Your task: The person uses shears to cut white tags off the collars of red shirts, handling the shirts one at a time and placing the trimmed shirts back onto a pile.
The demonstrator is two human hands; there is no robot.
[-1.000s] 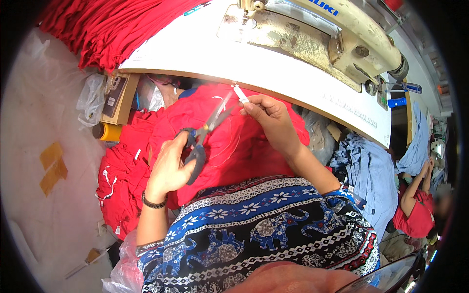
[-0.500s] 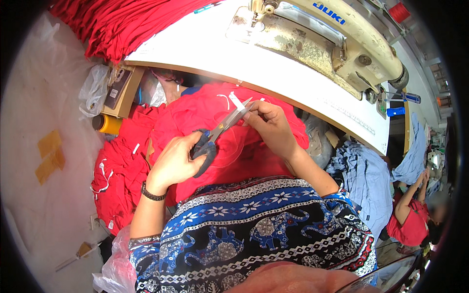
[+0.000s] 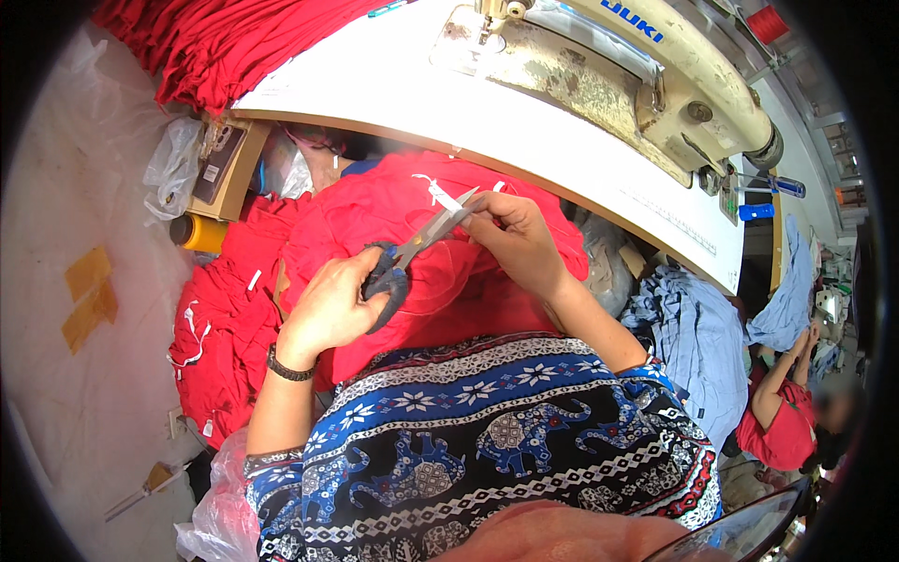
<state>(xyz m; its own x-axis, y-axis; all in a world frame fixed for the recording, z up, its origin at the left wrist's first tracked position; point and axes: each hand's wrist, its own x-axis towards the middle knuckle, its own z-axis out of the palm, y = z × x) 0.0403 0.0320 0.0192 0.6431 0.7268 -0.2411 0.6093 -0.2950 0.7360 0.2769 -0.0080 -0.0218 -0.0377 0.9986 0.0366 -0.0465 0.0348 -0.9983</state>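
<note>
My left hand (image 3: 328,304) is closed round the dark, padded handles of a pair of scissors (image 3: 426,236). Their metal blades point up and right, toward the fingertips of my right hand (image 3: 520,244). That hand pinches a narrow white strip (image 3: 446,199), possibly a label or tape, right at the blade tips. A thin white string or thread lies by the strip's far end. Beneath both hands a red garment (image 3: 375,211) is heaped across my lap. Whether the blades have cut through the strip is hidden by the fingers.
A sewing machine (image 3: 637,103) stands on the white table (image 3: 375,89) ahead. Red fabric (image 3: 234,47) is stacked at its far left, and more red garments (image 3: 220,347) hang at my left. Blue clothes (image 3: 688,347) lie at right. Beyond them sits a co-worker in red (image 3: 782,426).
The scissor handles have come slightly closer together. The white strip's free end now tilts further left. Both hands stay near the same place, and the view has shifted a little.
</note>
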